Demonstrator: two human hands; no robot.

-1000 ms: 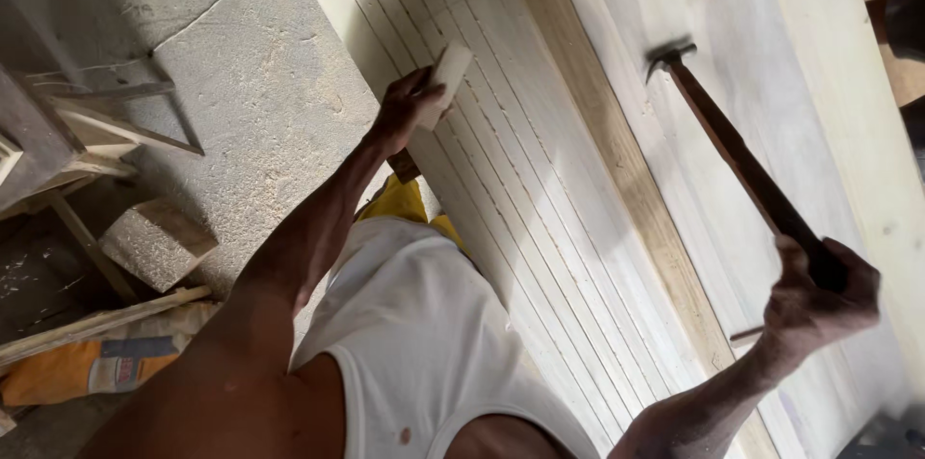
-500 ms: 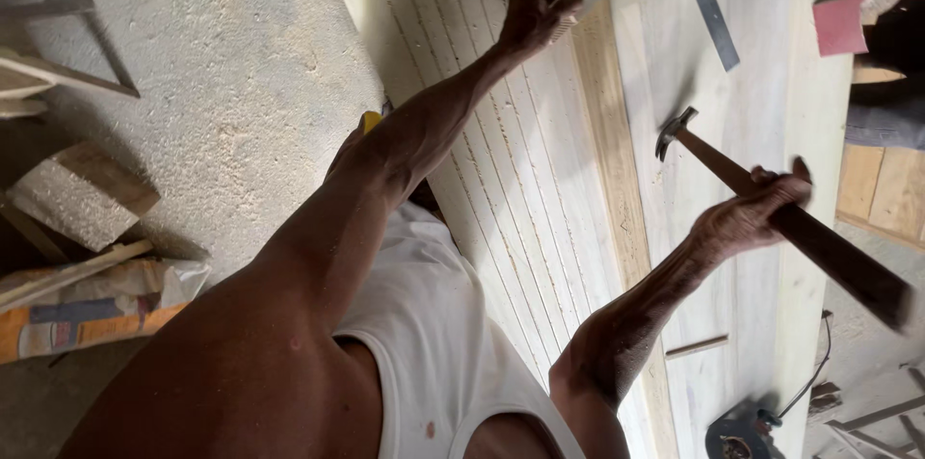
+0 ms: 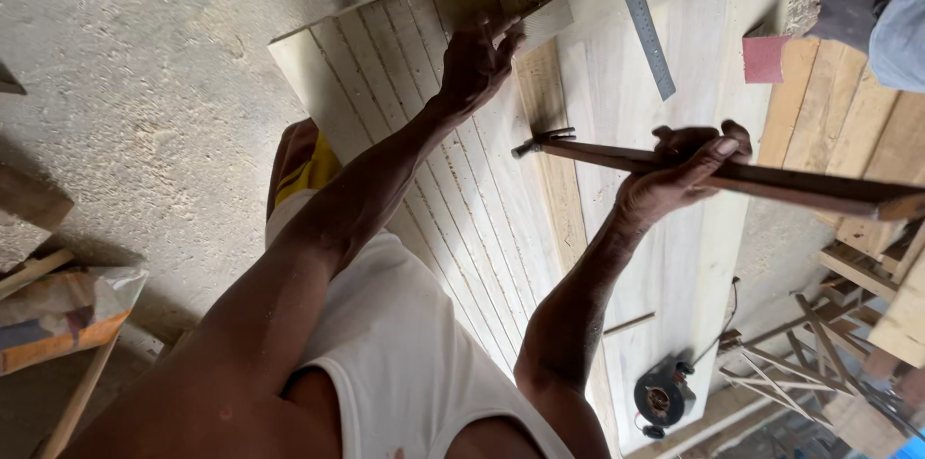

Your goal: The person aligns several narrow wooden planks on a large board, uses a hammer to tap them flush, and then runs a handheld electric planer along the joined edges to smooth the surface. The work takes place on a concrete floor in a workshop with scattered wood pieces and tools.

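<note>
Two hands busy: left hand [image 3: 479,62] stretched far out, gripping a small wood block [image 3: 545,21]; right hand [image 3: 674,175] clenched around a hammer [image 3: 578,149], wrist bent.

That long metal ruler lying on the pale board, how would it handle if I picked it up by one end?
The metal ruler looks thin and long, so it would probably flex and droop slightly. It lies flat on the pale board, so it is unlikely to roll, though its smooth surface might slide easily.

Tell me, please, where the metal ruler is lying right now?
In the head view the metal ruler lies at the top, on the pale board beyond the hammer, left of a red sanding pad.
</note>
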